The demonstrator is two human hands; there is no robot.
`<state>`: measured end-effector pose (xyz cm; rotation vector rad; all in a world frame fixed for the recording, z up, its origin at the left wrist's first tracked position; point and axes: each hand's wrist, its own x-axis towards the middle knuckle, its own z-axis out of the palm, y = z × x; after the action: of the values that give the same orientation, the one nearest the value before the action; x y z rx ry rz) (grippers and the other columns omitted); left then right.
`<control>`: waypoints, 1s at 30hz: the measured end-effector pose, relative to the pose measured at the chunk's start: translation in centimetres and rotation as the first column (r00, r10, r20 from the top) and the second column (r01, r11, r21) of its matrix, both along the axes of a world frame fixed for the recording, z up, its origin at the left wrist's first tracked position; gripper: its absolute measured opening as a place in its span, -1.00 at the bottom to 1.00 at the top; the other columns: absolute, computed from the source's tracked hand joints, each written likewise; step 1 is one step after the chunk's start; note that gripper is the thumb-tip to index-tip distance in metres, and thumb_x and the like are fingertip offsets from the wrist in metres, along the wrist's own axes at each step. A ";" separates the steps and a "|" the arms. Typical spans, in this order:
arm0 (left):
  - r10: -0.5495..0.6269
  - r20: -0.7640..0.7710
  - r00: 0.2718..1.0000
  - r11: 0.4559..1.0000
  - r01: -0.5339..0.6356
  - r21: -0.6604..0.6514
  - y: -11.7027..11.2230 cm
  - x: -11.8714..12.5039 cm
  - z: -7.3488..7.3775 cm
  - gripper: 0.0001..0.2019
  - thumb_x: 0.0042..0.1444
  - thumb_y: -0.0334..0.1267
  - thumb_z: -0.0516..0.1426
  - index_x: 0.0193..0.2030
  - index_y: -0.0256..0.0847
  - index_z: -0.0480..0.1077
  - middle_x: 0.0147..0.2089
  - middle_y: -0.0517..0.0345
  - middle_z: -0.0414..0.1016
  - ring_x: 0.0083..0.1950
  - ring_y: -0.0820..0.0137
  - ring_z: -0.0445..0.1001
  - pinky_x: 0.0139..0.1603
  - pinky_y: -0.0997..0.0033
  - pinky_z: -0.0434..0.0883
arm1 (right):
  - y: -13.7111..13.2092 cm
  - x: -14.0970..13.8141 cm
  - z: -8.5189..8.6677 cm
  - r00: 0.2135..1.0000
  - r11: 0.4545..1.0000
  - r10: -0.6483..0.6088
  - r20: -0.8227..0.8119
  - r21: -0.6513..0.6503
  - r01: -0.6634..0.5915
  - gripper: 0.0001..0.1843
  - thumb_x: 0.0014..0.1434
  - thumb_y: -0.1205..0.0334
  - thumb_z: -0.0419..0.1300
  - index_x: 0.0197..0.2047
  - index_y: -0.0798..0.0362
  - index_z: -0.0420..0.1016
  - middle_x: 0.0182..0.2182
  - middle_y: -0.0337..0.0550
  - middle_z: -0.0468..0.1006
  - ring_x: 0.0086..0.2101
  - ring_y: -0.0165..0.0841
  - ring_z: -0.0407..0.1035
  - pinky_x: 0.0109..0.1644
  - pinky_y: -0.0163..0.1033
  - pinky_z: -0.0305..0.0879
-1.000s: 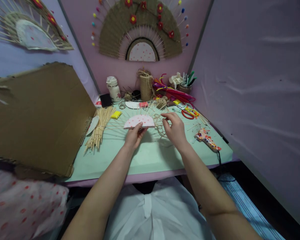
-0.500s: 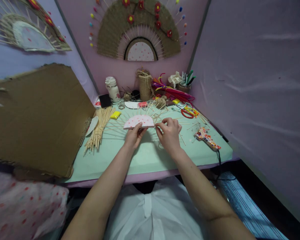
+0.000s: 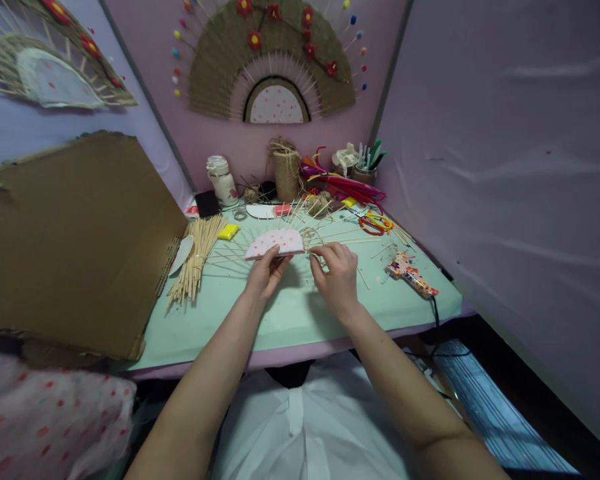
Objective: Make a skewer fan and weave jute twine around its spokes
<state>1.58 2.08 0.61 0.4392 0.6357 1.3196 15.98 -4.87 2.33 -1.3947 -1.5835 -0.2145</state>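
Above the green tabletop [image 3: 285, 327], the left hand [image 3: 265, 273] grips the dotted half-disc [image 3: 279, 240], probably for steadiness; whether the right hand [image 3: 337, 272] grips, I cannot tell.

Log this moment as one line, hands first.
left hand: holds polka-dot fan base | right hand: beside its right end, grip unclear | hot-glue gun: on table

Craft corner, twine spool [image 3: 287, 176], likely glue gun [image 3: 411, 275]

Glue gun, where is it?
In the head view, the glue gun lies on the table, right of the right hand, nearer the camera than the scissors.
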 end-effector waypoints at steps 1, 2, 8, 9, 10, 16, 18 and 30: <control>0.003 -0.002 1.000 1.000 -0.003 0.005 0.0 0.0 0.0 -0.88 -0.01 -0.47 0.21 -0.29 -0.30 0.44 -0.36 0.14 0.57 -0.36 0.52 0.52 -0.28 0.61 0.52 | 0.0 -0.2 -0.2 1.000 1.000 0.014 -0.012 -0.005 -0.014 -0.85 0.21 0.28 0.11 -0.18 0.02 0.49 -0.28 -0.13 0.47 -0.19 -0.28 0.31 -0.11 -0.18 0.13; 0.002 -0.007 1.000 1.000 -0.002 0.009 0.0 0.0 -0.1 -0.88 -0.01 -0.46 0.21 -0.29 -0.29 0.44 -0.36 0.15 0.57 -0.36 0.53 0.52 -0.28 0.61 0.51 | 0.0 -0.3 -0.4 0.999 1.000 0.026 -0.023 -0.009 -0.026 -0.82 0.22 0.28 0.09 -0.15 0.03 0.49 -0.27 -0.12 0.46 -0.19 -0.29 0.31 -0.11 -0.19 0.15; 0.001 -0.065 0.998 1.000 0.001 0.031 -0.1 0.1 -0.2 -0.86 -0.02 -0.45 0.22 -0.27 -0.28 0.45 -0.31 0.14 0.57 -0.34 0.53 0.51 -0.23 0.60 0.50 | 0.1 -0.4 -0.8 0.999 0.996 0.030 -0.013 -0.085 -0.031 -0.72 0.25 0.26 0.02 -0.06 -0.01 0.49 -0.24 -0.08 0.42 -0.29 -0.33 0.34 -0.23 -0.26 0.24; 0.003 -0.075 0.997 0.999 0.000 0.036 -0.1 0.2 -0.1 -0.85 -0.02 -0.45 0.22 -0.26 -0.29 0.45 -0.30 0.14 0.57 -0.33 0.53 0.52 -0.20 0.58 0.50 | 0.0 -0.4 -0.8 1.000 0.994 0.026 -0.015 -0.110 -0.028 -0.72 0.24 0.27 0.02 -0.06 -0.01 0.49 -0.24 -0.09 0.42 -0.32 -0.35 0.34 -0.27 -0.28 0.23; 0.004 -0.083 0.997 0.999 0.000 0.043 -0.2 0.2 -0.1 -0.83 -0.03 -0.45 0.22 -0.24 -0.28 0.45 -0.29 0.14 0.57 -0.32 0.52 0.52 -0.18 0.55 0.50 | 0.0 -0.5 -0.8 0.999 0.991 0.027 -0.026 -0.132 -0.031 -0.72 0.24 0.27 0.02 -0.06 -0.01 0.49 -0.23 -0.10 0.42 -0.34 -0.36 0.34 -0.29 -0.29 0.22; 0.007 -0.113 0.994 0.995 0.004 0.099 -0.6 0.4 0.2 -0.77 -0.07 -0.43 0.27 -0.22 -0.23 0.45 -0.26 0.16 0.57 -0.32 0.52 0.51 -0.23 0.56 0.50 | -0.2 -0.6 -0.8 0.961 0.971 0.135 -0.241 -0.163 -0.177 -0.72 0.20 0.32 0.02 -0.07 0.03 0.47 -0.27 -0.12 0.45 -0.32 -0.37 0.36 -0.27 -0.31 0.28; 0.012 -0.105 0.994 0.994 0.000 0.111 -0.6 0.5 0.2 -0.77 -0.08 -0.43 0.28 -0.23 -0.23 0.45 -0.26 0.17 0.56 -0.31 0.52 0.51 -0.23 0.55 0.50 | -0.2 -0.4 -0.9 0.941 0.964 0.170 -0.294 -0.147 -0.220 -0.72 0.19 0.33 0.03 -0.06 0.04 0.46 -0.28 -0.12 0.46 -0.32 -0.37 0.36 -0.28 -0.31 0.28; -0.007 -0.125 0.992 0.989 0.025 0.143 -1.0 0.5 0.4 -0.68 -0.14 -0.42 0.31 -0.17 -0.19 0.45 -0.26 0.18 0.56 -0.29 0.49 0.52 -0.18 0.51 0.49 | -1.1 -0.8 -1.1 0.762 0.926 0.169 -0.625 -0.165 -0.341 -0.68 0.18 0.16 0.07 -0.04 0.05 0.46 -0.52 -0.26 0.42 -0.58 -0.46 0.23 -0.49 -0.35 0.19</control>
<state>2.07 1.09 1.02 0.6473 0.6407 1.3353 15.16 -5.96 1.27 -1.2500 -1.2576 0.5928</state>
